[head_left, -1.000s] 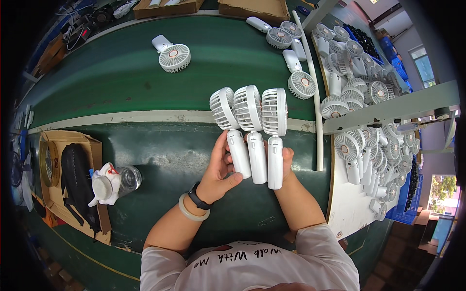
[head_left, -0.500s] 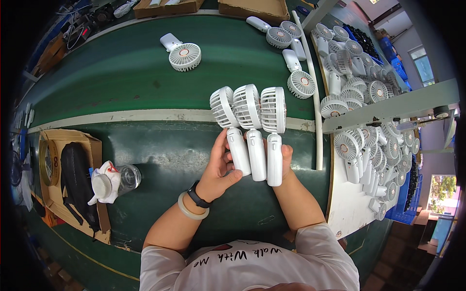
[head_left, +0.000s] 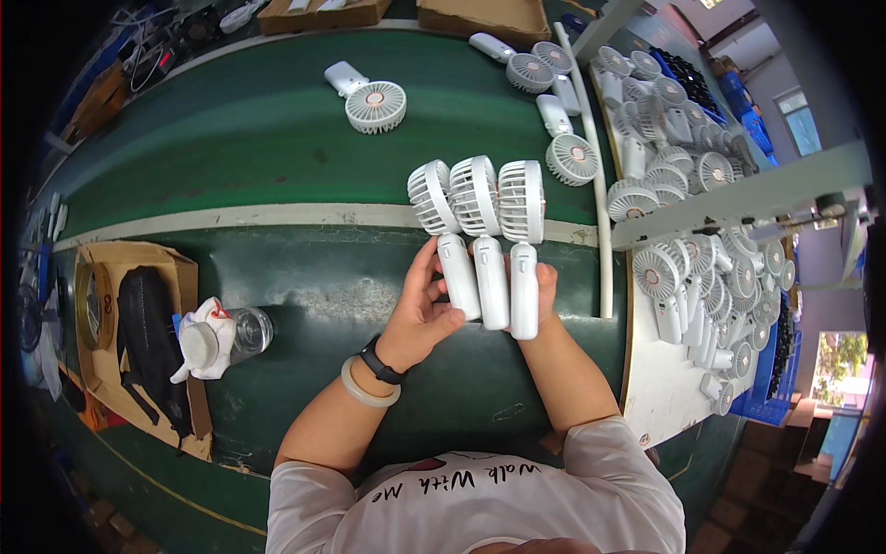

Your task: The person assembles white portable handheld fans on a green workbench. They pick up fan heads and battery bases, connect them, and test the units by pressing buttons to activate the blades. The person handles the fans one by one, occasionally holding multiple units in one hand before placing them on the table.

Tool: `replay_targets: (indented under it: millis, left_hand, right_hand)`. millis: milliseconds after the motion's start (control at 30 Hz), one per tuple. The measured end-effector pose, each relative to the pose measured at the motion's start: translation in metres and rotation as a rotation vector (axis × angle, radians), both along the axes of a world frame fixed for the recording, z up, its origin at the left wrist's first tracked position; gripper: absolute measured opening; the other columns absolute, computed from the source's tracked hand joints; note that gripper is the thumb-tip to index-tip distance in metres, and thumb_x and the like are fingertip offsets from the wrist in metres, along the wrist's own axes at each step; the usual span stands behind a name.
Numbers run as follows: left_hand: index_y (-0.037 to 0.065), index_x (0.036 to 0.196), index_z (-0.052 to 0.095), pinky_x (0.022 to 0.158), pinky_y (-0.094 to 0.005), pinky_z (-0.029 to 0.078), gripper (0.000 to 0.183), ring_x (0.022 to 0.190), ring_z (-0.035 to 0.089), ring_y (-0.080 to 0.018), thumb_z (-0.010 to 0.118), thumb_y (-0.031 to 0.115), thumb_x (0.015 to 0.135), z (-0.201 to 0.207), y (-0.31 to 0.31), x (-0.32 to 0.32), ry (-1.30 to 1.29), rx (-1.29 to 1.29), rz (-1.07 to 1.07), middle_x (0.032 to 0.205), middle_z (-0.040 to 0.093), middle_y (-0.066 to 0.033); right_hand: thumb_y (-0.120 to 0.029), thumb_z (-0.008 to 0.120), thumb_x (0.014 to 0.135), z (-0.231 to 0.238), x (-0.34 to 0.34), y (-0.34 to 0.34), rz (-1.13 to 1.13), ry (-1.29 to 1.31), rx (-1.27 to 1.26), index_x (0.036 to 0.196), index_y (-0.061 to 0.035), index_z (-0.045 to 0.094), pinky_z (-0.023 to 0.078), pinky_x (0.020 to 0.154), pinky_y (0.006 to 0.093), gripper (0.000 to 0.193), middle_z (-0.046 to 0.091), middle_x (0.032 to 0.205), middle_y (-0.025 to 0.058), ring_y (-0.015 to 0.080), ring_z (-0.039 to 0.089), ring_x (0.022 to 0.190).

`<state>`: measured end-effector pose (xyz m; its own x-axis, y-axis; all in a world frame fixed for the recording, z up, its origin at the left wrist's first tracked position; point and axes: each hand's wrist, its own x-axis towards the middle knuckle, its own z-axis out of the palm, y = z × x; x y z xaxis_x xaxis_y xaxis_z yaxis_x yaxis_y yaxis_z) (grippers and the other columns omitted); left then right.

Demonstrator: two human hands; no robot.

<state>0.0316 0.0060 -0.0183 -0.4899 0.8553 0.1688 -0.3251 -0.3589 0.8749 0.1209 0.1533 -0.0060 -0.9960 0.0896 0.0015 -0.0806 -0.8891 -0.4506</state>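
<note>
Three white handheld fans stand side by side above the green bench, gripped as a row between my hands. Their round caged heads point away from me and their handles toward me. My left hand point(head_left: 425, 305) presses on the left fan point(head_left: 459, 277), thumb low on its handle and fingers partly behind it. The middle fan point(head_left: 492, 286) is squeezed between its neighbours. At the right fan point(head_left: 523, 291), my right hand point(head_left: 546, 291) closes from the outer side; most of its fingers are hidden behind the handles.
A lone fan point(head_left: 376, 106) lies on the green conveyor belt point(head_left: 249, 120). Several more rest against a white bar point(head_left: 604, 231). Beyond it, many fans crowd a white table point(head_left: 660, 397) under a metal beam point(head_left: 757, 198). At left are a cardboard tray point(head_left: 185, 277), a black pouch point(head_left: 148, 342) and a clear jar point(head_left: 249, 334).
The lone fan on the belt has shifted to the right. The three held fans have risen slightly toward the belt, with both hands still around them.
</note>
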Motion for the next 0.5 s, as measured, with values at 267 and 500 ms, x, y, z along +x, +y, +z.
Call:
replay_targets:
  millis: [267, 500]
  left_hand:
    - [0.006, 0.132, 0.034, 0.083, -0.0332, 0.050, 0.043, 0.106, 0.052, -0.0182, 0.048, 0.017, 0.094, 0.005, -0.001, 0.000, -0.080, -0.207, 0.031, 0.130, 0.041, -0.0115]
    - [0.003, 0.123, 0.044, 0.083, -0.0314, 0.050, 0.036, 0.098, 0.055, -0.0172, 0.053, 0.007, 0.089, -0.006, 0.002, 0.003, 0.001, -0.252, 0.001, 0.120, 0.048, -0.0108]
  right_hand:
    - [-0.057, 0.059, 0.072, 0.028, 0.007, 0.004, -0.006, 0.182, -0.268, 0.133, -0.0039, 0.038, 0.038, 0.098, 0.0552, 0.083, 0.040, 0.132, 0.0245, 0.0389, 0.043, 0.121]
    - [-0.051, 0.064, 0.071, 0.062, 0.079, -0.004, -0.184, 0.193, -0.228, 0.132, -0.0059, 0.038, 0.039, 0.097, 0.0527, 0.080, 0.046, 0.127, 0.0189, 0.0359, 0.046, 0.118]
